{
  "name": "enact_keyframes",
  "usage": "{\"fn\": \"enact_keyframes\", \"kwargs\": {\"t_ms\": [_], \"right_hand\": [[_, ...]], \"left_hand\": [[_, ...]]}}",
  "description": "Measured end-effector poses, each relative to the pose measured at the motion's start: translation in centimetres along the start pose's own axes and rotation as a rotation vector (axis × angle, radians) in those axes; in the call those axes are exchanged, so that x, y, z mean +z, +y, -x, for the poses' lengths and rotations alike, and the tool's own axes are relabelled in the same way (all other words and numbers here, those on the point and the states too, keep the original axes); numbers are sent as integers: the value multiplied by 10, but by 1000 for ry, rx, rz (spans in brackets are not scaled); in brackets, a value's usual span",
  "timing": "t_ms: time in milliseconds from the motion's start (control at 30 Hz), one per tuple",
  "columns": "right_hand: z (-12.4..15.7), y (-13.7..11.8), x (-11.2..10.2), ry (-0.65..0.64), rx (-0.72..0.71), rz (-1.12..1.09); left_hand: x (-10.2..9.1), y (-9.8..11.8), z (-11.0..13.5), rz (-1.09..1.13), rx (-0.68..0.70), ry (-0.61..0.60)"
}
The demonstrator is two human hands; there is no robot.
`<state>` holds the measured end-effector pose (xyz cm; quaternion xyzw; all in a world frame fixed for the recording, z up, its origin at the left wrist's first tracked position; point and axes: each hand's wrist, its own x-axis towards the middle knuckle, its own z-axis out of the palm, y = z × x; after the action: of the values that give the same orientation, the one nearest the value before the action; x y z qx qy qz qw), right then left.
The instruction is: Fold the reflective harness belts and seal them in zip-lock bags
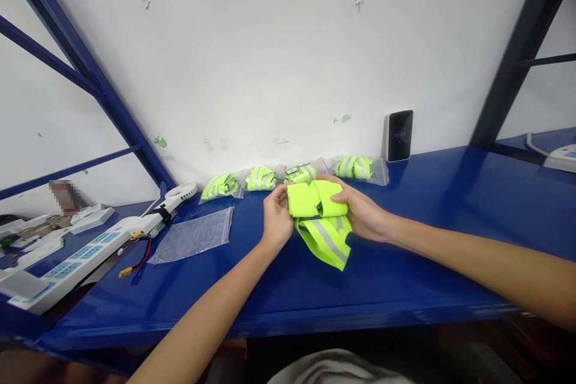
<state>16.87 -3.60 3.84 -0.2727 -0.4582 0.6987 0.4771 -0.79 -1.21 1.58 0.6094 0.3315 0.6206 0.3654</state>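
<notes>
Between my two hands is a neon-yellow reflective strap [317, 199], partly rolled into a flat bundle. A loose end with a grey reflective stripe hangs below the roll. My left hand [278, 214] grips the bundle's left edge, its fingers bent behind it. On the right side my right hand [360, 207] holds it with the thumb pressed on the front; the other fingers are mostly hidden behind. A clear zip bag [195, 235] lies flat on the blue table [252, 288], left of my hands.
Along the wall lie several bagged yellow straps [353, 168]. A black-fronted device with a clock [399, 136] leans at the back right. To the left are a long white power strip [81, 258], a small white fan [181, 192] and a red-black cable with yellow connectors [135, 265]. Blue posts frame both sides.
</notes>
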Motion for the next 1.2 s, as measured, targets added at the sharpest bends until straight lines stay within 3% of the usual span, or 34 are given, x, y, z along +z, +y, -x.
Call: {"fn": "enact_keyframes", "kwargs": {"t_ms": [167, 367, 467, 600, 700, 800, 967, 1067, 1200], "right_hand": [[-2, -1, -10, -9, -117, 171], [4, -16, -26, -57, -398, 793], [6, -22, -29, -74, -490, 953], [3, -23, -31, -58, -491, 1050], [-1, -21, -29, -23, -452, 1016], [-4, -19, -25, 26, -319, 785], [-9, -11, -25, -108, -72, 380], [-9, -7, -28, -119, -47, 337], [-6, -4, -24, -80, -15, 340]], "left_hand": [[7, 4, 13, -192, 140, -86], [3, 14, 21, 68, -19, -414], [5, 19, 20, 187, -86, -435], [8, 14, 17, 236, -164, -404], [6, 6, 12, 264, -206, -369], [2, -2, 7, 292, -275, -290], [-8, -8, -1, 214, -273, -240], [-11, -10, -2, 162, -234, -216], [-12, -15, -2, 140, -280, -228]]}}
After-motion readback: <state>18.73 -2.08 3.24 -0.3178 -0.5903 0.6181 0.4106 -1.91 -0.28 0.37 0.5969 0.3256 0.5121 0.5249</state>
